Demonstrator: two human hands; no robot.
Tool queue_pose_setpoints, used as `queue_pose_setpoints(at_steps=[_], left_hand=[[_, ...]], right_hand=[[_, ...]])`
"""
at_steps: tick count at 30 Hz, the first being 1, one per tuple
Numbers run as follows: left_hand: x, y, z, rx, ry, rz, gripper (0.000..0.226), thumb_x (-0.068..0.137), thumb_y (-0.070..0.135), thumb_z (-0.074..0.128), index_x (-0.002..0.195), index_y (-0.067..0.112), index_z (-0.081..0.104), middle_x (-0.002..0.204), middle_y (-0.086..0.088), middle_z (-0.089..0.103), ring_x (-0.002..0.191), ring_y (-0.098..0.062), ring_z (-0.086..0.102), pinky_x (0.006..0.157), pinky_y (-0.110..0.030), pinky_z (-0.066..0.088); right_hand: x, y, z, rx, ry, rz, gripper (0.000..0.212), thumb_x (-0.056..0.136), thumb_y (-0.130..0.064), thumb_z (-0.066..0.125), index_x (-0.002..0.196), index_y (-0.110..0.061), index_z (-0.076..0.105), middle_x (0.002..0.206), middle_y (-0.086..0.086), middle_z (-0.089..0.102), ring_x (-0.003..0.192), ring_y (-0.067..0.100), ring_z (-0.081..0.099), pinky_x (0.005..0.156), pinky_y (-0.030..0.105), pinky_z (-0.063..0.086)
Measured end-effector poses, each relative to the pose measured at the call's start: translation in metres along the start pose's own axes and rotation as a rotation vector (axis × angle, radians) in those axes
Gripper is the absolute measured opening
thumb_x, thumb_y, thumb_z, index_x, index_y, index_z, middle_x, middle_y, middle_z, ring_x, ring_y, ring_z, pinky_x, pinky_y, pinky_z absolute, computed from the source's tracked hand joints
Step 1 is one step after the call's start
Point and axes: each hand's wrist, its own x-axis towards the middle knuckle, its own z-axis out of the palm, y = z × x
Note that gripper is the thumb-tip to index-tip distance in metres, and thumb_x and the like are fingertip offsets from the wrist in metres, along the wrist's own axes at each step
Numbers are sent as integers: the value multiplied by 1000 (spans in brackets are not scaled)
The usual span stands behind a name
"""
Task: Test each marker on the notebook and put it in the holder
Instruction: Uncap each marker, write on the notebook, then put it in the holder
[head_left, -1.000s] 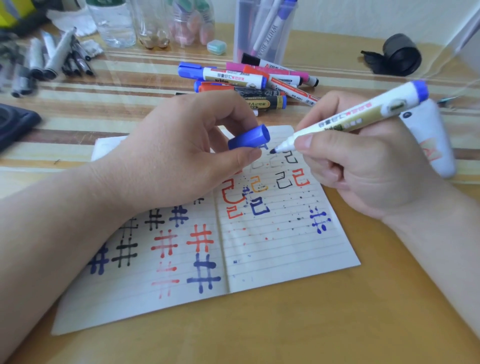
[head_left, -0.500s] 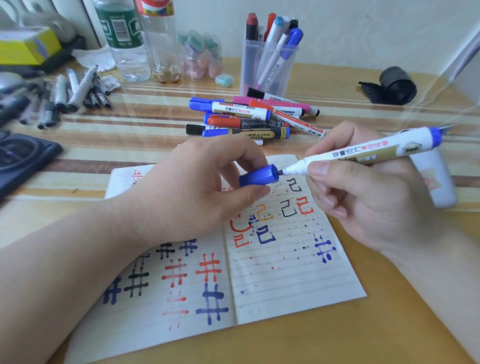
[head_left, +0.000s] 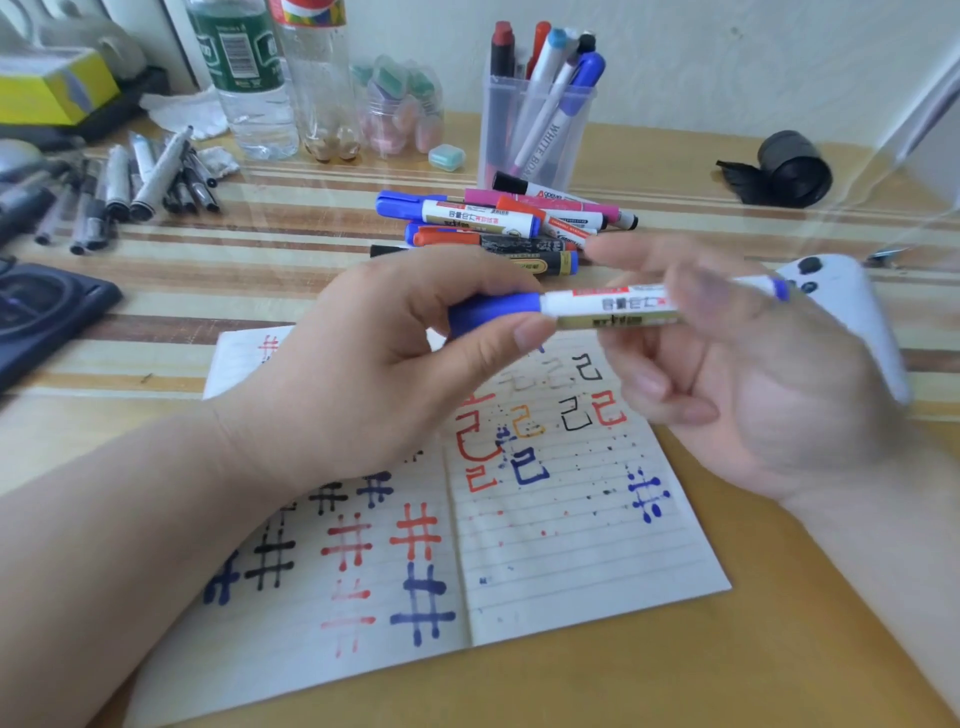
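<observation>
While pinching the blue cap (head_left: 493, 312) between thumb and curled fingers, held the marker (head_left: 597, 306) level with the left hand (head_left: 374, 364), above the top edge of the open notebook (head_left: 571, 561) and clear of the page. Had the cap seated on the white barrel, cap end to the left, blue tail end to the right. Had the right hand (head_left: 753, 395) at the barrel's far half, palm turned inward, fingers loosely bent, index stretched out above the barrel; could not tell through the blur whether gripping the barrel or merely near it. Looked down on both pages marked with hash signs and angular squiggles in blue, black, red and orange, with ink specks across the right page. Saw the holder (head_left: 535, 130), a clear plastic cup, upright at the back of the desk (head_left: 727, 686), several markers standing in it. Saw a pile (head_left: 498, 218) of capped markers lying just in front of the holder, between it and the hands. Noted two bottles (head_left: 249, 78) further left along the back, a teal eraser (head_left: 447, 157) near the holder, a scatter of grey pens (head_left: 150, 176) at far left, a black roll (head_left: 789, 169) at right and a white device (head_left: 857, 312) just behind the right hand.
</observation>
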Motion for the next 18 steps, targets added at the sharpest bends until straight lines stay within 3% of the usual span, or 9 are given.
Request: queue_pose_setpoints(at_steps=[3,5,8,10,13,18], left_hand=[[1,-3,-2,-89,18,-73,20,97,44,59,98,25,66,79,4,64,74,-26,64,69,-39,52],[1,-4,-2,-148,-12,-94,23,98,43,56,99,22,64,77,-4,61,71,-31,60,67,-44,51],[1,-3,-1,-230,-57,-133,26,100,42,51,91,21,62,74,-6,51,62,-25,48,60,-41,45],[1,-3,1,-301,-28,-199,36,99,48,49,83,18,59,64,6,43,53,-15,40,54,-34,40],[4,1,6,-342,103,-262,31,97,49,50,71,33,55,55,17,48,48,-2,44,49,-20,39],[12,7,6,-556,121,-404,37,95,42,49,66,20,50,47,10,32,38,-14,24,49,-25,23]], right_hand=[[0,-1,-8,31,56,-35,47,71,-43,79,103,-10,75,72,12,61,51,17,39,44,22,18],[-1,4,-8,-69,44,-73,36,73,-40,80,97,-14,75,66,9,59,48,17,38,45,21,23],[-3,11,-1,-173,-7,-94,28,80,-38,78,97,-16,73,59,2,54,47,18,34,47,24,28],[-4,12,5,-179,-2,-102,22,82,-34,76,96,-18,72,59,-4,54,45,14,37,47,21,31],[-6,11,12,-167,-14,-91,15,84,-30,73,95,-20,71,59,-4,52,46,13,35,47,22,29],[-10,9,18,-287,17,-186,10,88,-23,67,96,-17,65,66,-15,62,52,0,49,54,13,37]])
